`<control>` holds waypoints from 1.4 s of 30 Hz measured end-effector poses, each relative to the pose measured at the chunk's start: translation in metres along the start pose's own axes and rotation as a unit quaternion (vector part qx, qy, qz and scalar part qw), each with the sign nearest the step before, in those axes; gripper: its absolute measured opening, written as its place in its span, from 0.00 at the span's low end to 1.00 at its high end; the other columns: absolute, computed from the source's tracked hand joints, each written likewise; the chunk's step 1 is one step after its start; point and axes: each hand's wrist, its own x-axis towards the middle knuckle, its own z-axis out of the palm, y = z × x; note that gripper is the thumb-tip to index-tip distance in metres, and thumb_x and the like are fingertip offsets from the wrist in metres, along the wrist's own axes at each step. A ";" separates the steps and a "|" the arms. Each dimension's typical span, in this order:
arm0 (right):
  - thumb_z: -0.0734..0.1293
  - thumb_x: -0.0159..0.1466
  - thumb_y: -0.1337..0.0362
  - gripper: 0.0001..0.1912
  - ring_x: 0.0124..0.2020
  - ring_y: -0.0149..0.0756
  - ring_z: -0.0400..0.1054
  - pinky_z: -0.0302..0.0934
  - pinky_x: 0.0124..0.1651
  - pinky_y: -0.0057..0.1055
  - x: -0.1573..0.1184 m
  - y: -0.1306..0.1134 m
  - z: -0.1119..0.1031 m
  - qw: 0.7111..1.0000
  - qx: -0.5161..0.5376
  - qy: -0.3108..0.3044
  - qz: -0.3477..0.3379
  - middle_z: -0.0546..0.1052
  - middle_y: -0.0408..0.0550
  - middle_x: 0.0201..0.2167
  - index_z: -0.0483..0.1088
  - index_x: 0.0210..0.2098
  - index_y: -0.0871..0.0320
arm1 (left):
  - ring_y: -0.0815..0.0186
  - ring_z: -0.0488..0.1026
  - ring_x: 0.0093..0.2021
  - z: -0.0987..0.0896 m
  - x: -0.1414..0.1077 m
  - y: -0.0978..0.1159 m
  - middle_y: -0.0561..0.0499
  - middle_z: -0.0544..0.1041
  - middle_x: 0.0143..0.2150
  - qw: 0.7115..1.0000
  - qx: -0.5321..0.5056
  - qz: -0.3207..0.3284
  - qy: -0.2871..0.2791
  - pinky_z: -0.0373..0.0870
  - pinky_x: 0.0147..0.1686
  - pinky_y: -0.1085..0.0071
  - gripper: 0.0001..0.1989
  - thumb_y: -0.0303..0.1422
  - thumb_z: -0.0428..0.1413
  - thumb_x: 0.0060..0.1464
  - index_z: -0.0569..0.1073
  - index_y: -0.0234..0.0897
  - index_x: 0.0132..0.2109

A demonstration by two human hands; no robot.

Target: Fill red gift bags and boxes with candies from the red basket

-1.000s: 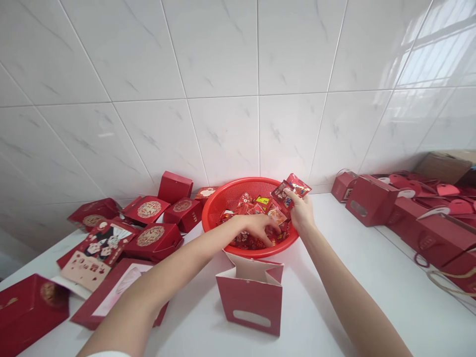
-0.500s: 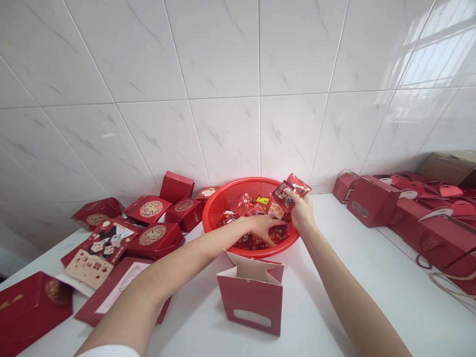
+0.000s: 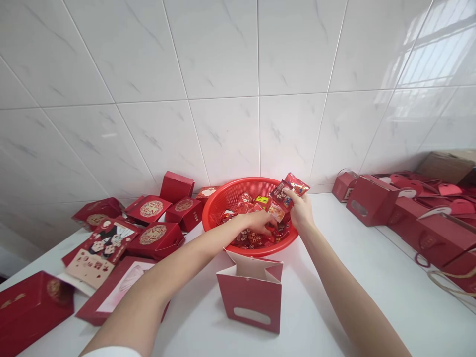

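A red plastic basket [image 3: 219, 198] with small perforations holds many small wrapped candy packets [image 3: 256, 240], mostly red. Inside it, my left hand [image 3: 260, 221] has its fingers drawn in round a red packet, whose outline is partly hidden. Over the basket's right rim, my right hand [image 3: 301, 210] is closed on a few candy packets [image 3: 296, 184], fanned out between thumb and fingers. Just in front of the basket stands a red paper gift box [image 3: 256, 302], upright, its top open and an oval window in its front.
Red boxes with gold emblems [image 3: 150, 208] and a printed card [image 3: 107, 243] lie piled at left. Rows of red handled gift boxes [image 3: 372, 201] line the right side, with a brown cardboard box [image 3: 446, 166] behind. A tiled wall [image 3: 223, 134] rises behind the white table [image 3: 320, 307].
My left hand's fingers have drawn in from a spread pose and lifted slightly among the packets. My right hand still holds its packets, nearly unmoved. The gift box stays in place.
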 end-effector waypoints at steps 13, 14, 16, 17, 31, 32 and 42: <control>0.76 0.46 0.65 0.15 0.29 0.37 0.74 0.70 0.34 0.33 0.000 0.001 0.000 1.000 -0.002 -0.009 -0.002 0.79 0.43 0.27 0.72 0.32 0.58 | 0.62 0.76 0.44 -0.010 -0.007 -0.020 0.51 0.81 0.46 0.985 -0.149 -0.056 0.060 0.69 0.44 0.73 0.16 0.24 0.58 0.51 0.80 0.38 0.47; 0.76 0.45 0.65 0.15 0.29 0.37 0.74 0.70 0.33 0.33 -0.001 0.001 0.000 1.000 -0.001 -0.007 -0.001 0.79 0.42 0.27 0.72 0.31 0.57 | 0.63 0.76 0.45 -0.011 -0.008 -0.021 0.50 0.81 0.46 0.982 -0.167 -0.055 0.069 0.69 0.44 0.73 0.16 0.24 0.58 0.52 0.80 0.37 0.47; 0.76 0.45 0.65 0.14 0.29 0.37 0.73 0.70 0.33 0.33 -0.001 0.000 0.001 1.000 0.002 0.000 0.003 0.79 0.42 0.26 0.72 0.31 0.57 | 0.63 0.76 0.45 -0.013 -0.010 -0.023 0.50 0.80 0.47 0.974 -0.201 -0.053 0.088 0.69 0.44 0.73 0.15 0.25 0.57 0.53 0.80 0.36 0.48; 0.76 0.45 0.65 0.15 0.29 0.36 0.73 0.70 0.32 0.32 -0.002 -0.001 0.002 1.000 0.001 0.002 0.005 0.79 0.41 0.26 0.72 0.31 0.57 | 0.63 0.75 0.45 -0.014 -0.011 -0.024 0.50 0.80 0.47 0.970 -0.216 -0.055 0.093 0.68 0.43 0.73 0.15 0.25 0.57 0.53 0.79 0.36 0.48; 0.76 0.46 0.64 0.14 0.28 0.35 0.72 0.68 0.33 0.32 0.002 0.002 -0.002 1.000 -0.016 -0.013 -0.001 0.78 0.41 0.26 0.72 0.31 0.57 | 0.63 0.75 0.42 -0.021 -0.012 -0.038 0.48 0.80 0.42 0.936 -0.265 -0.086 0.215 0.71 0.43 0.69 0.15 0.32 0.56 0.51 0.77 0.34 0.46; 0.76 0.46 0.64 0.13 0.28 0.35 0.72 0.68 0.33 0.31 0.002 0.003 -0.002 1.000 -0.017 -0.012 -0.002 0.78 0.41 0.26 0.72 0.31 0.57 | 0.63 0.75 0.42 -0.021 -0.012 -0.036 0.49 0.79 0.41 0.936 -0.263 -0.082 0.221 0.71 0.43 0.70 0.13 0.31 0.55 0.50 0.77 0.34 0.44; 0.76 0.46 0.64 0.14 0.27 0.34 0.72 0.68 0.33 0.31 0.002 0.001 -0.002 1.000 -0.016 -0.014 -0.007 0.78 0.41 0.25 0.71 0.31 0.58 | 0.61 0.76 0.44 -0.021 -0.012 -0.009 0.49 0.80 0.43 0.952 -0.177 -0.007 0.251 0.70 0.46 0.69 0.08 0.29 0.52 0.55 0.75 0.34 0.40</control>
